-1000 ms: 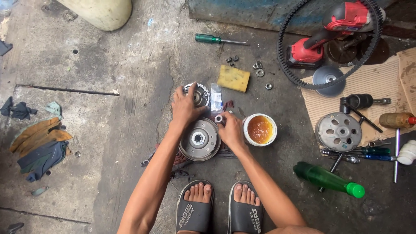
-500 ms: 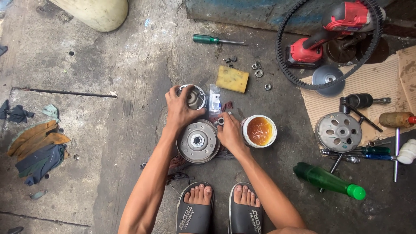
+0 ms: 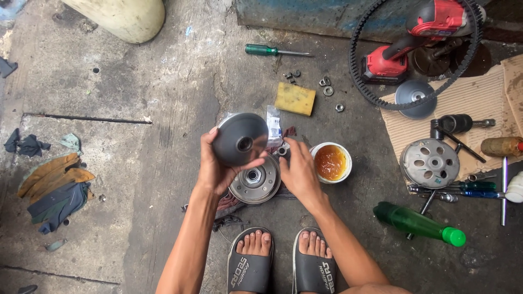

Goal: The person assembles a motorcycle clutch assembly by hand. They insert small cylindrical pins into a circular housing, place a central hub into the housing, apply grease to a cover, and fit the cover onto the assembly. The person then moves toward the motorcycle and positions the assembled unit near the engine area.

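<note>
My left hand (image 3: 215,171) grips the grey pulley half (image 3: 239,139) tilted above the clutch assy (image 3: 255,182) at mid frame, right hand (image 3: 298,173) loosely curled on its rim; next, I reckon, needs bores lined up.

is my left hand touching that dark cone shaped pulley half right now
Touching. The head view shows the left hand holding the dark cone-shaped pulley half, fingers wrapped round its left rim and thumb pressed against its lower edge, lifted over the round metal pulley assembly on the floor.

Grey conical pulley half (image 3: 240,139) was lifted and tilted, bore visible. Round metal pulley assembly (image 3: 255,182) lay flat on the concrete directly beneath, hub facing up, greasy.
</note>
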